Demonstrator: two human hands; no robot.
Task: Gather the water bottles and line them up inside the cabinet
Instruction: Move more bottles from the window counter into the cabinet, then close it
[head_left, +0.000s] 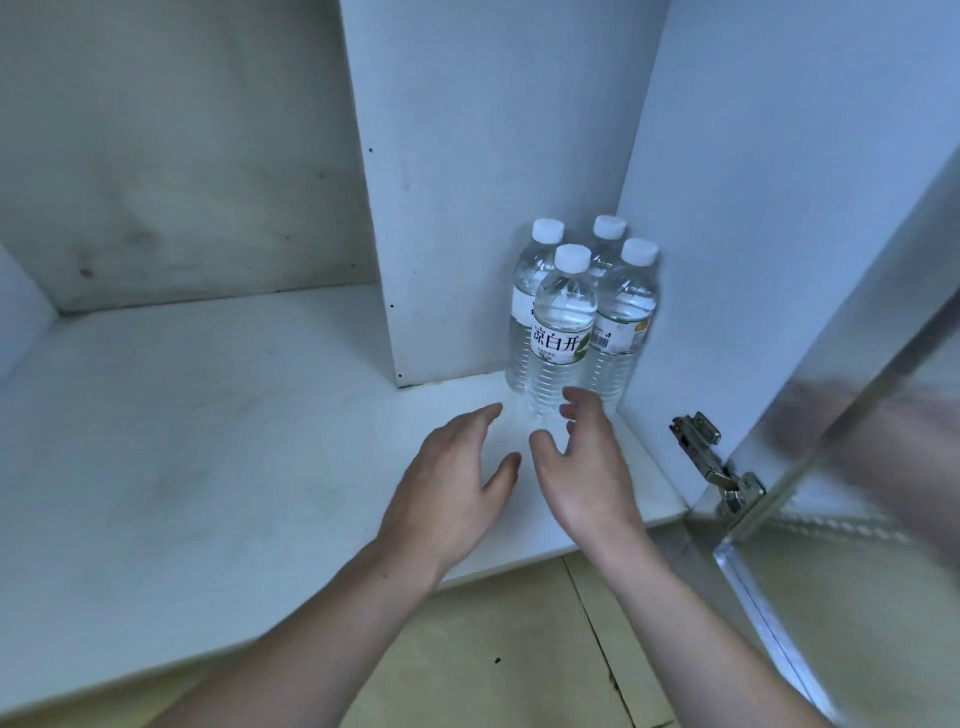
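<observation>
Head view
Bottles: four bottles (582, 312) stand upright in a tight two-by-two cluster in the shelf's (218, 415) right rear corner, against the side wall (753, 234) and just right of the divider (467, 182). White caps on all four; the front bottle (561, 332) shows its printed label.
Left hand: your left hand (457, 483) hovers over the shelf just in front of the cluster, fingers straight and spread, holding nothing.
Right hand: your right hand (582, 462) is beside it, fingers loosely spread, fingertips next to the front bottle's base; contact cannot be told.
Door: the door (857, 415) stands open at right on a metal hinge (717, 462).
</observation>
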